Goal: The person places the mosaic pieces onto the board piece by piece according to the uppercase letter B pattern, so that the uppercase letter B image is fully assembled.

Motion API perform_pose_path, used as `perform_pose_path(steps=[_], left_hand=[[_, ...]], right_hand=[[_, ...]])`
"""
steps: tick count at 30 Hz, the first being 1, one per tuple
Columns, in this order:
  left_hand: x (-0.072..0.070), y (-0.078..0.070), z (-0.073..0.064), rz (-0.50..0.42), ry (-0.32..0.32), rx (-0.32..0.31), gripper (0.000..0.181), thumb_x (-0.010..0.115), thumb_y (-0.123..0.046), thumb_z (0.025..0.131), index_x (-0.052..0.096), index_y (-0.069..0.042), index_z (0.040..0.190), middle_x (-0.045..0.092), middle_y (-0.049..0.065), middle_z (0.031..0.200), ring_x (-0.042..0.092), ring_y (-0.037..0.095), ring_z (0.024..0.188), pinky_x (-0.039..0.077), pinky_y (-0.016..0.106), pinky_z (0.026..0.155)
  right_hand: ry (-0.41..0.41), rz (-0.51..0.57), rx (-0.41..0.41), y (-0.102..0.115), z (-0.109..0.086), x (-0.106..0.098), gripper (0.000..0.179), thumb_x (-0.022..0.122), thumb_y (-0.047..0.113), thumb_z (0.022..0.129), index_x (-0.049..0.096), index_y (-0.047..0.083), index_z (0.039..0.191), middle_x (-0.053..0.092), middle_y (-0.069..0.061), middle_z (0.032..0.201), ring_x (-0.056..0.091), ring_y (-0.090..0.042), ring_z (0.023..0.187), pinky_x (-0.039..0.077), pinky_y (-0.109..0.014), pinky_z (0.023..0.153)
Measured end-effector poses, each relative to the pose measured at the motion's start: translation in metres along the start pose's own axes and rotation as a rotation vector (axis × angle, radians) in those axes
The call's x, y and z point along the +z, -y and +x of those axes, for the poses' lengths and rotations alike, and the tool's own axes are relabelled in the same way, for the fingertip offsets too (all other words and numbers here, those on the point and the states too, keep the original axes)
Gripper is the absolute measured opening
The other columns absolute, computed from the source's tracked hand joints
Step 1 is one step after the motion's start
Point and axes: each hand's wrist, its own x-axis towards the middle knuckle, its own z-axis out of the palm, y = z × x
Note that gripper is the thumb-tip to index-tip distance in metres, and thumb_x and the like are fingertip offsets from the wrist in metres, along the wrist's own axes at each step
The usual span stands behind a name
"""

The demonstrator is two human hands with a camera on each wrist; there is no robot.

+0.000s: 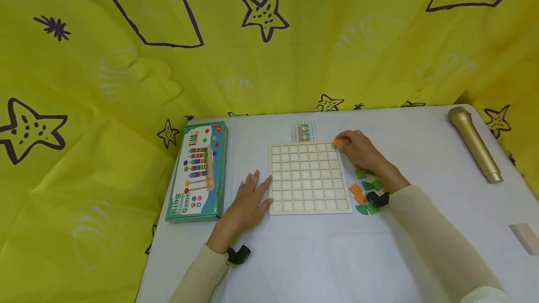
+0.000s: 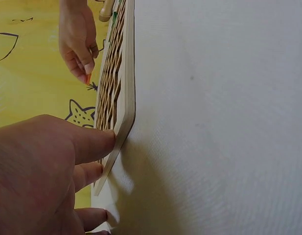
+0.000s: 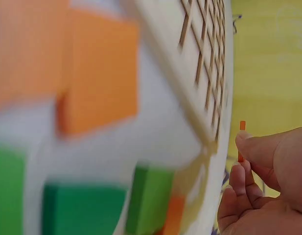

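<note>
From the head view we got the whole board (image 1: pixel 309 178), with a card (image 1: pixel 303 131) at 12 o'clock and a box (image 1: pixel 198 172) off at 9. The right wrist view gave us something that one didn't: how thick the loose tiles (image 1: pixel 367 186) were, which sat at about 3 to 4 o'clock of the board. The left wrist view was the one with the board's side wall up close.

As for the orange tile (image 1: pixel 338 142), it was near the board's 1 o'clock corner, pinched in the right hand (image 1: pixel 358 150), thumb on one face and fingertips on the other, with a bit poking out at 12 o'clock past the thumb. The left hand (image 1: pixel 248 205) had its fingers spread, thumb and forefinger touching the board's 8-to-9 o'clock edge.

We couldn't make out the orange tile's full outline, tbh. The right wrist and its black camera (image 1: pixel 377 198) covered part of the pile, and up close those tiles went blurry and got cut off at 9 o'clock.
</note>
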Motion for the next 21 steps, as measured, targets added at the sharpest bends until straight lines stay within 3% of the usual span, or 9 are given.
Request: perform_pose_path(steps=[14, 21], left_hand=[[0.000, 0.000, 0.000, -0.010, 0.003, 0.004, 0.062, 0.052, -0.036, 0.110, 0.034, -0.018, 0.167, 0.011, 0.023, 0.175, 0.004, 0.045, 0.163, 0.009, 0.062, 0.130], [-0.001, 0.000, 0.000, -0.010, 0.003, 0.000, 0.062, 0.053, -0.036, 0.110, 0.035, -0.019, 0.167, 0.011, 0.023, 0.175, 0.004, 0.045, 0.163, 0.010, 0.063, 0.129]], right_hand=[[0.105, 0.039, -0.123, 0.047, 0.010, 0.047, 0.035, 0.051, 0.009, 0.110, 0.055, -0.002, 0.143, 0.048, -0.025, 0.140, 0.054, -0.038, 0.121, 0.048, -0.054, 0.106], [0.122, 0.020, -0.189, 0.063, 0.012, 0.071, 0.030, 0.059, 0.008, 0.108, 0.060, -0.002, 0.136, 0.054, -0.023, 0.131, 0.057, -0.034, 0.114, 0.050, -0.050, 0.102]])
